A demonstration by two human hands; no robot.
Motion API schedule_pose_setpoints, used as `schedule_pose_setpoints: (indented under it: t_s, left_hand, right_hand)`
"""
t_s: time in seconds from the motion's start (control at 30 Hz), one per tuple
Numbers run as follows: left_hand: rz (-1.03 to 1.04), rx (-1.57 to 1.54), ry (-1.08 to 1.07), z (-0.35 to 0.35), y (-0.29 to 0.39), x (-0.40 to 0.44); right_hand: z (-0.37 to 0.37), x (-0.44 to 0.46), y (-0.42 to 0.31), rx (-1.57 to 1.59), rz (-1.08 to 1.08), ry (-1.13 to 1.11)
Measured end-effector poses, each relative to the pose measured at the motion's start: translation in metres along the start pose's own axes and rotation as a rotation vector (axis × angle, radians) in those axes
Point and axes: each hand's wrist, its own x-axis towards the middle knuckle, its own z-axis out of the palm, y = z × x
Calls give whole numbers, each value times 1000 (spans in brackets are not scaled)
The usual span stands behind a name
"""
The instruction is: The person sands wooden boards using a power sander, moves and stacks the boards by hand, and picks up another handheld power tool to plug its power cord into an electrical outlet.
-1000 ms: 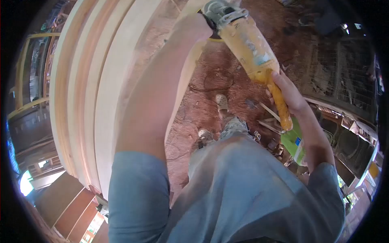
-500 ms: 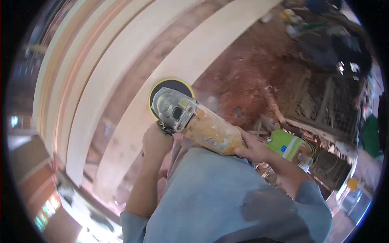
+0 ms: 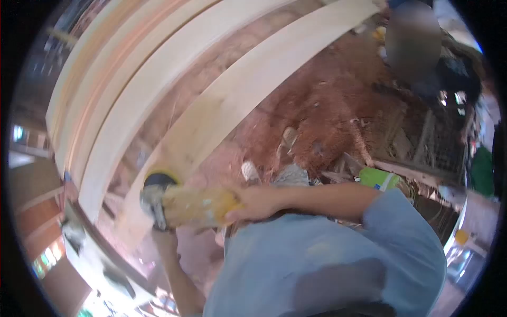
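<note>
A disc sander [image 3: 193,206] with a worn yellow body lies between my two hands, blurred by motion. Its round dark pad [image 3: 160,178], edged in yellow, is over the lower end of a long pale wooden board [image 3: 216,111]; whether it touches the wood I cannot tell. My right hand [image 3: 256,203] is wrapped around the rear of the sander's body. Close to the sander's head, my left hand [image 3: 165,240] is closed at its side, where the side handle is; the fingers are partly hidden and blurred.
Several more pale boards [image 3: 153,79] run alongside to the left. Reddish sawdust [image 3: 327,111] covers the ground on the right. A green bag-like item [image 3: 377,179] lies by a wooden frame [image 3: 406,171]. Another person [image 3: 449,79] is at the upper right.
The sander and both hands have moved left and down along the board toward its near end. My right forearm now reaches further across my body.
</note>
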Motion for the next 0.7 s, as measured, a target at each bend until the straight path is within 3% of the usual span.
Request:
schedule_pose_setpoints:
  t_s: [0.1, 0.17, 0.23, 0.3, 0.37, 0.47, 0.7]
  left_hand:
    - [-34, 71, 14, -12, -31, 31]
    - [-36, 120, 25, -15, -21, 36]
    - [-38, 167, 38, -11, 4, 50]
    - [-18, 83, -51, -1, 48, 64]
    - [2, 226, -64, 13, 100, 75]
    - [127, 228, -161, 37, 156, 91]
    - [308, 431, -318, 113, 343, 122]
  right_hand:
    - [2, 29, -3, -10, -33, 24]
    - [0, 34, -4, -4, -53, -73]
    - [1, 45, 26, 70, -176, 11]
    - [-13, 31, 35, 148, -299, 77]
    - [-45, -14, 20, 122, -84, 57]
    - [-78, -59, 28, 154, -11, 120]
    - [-140, -127, 87, 303, -70, 372]
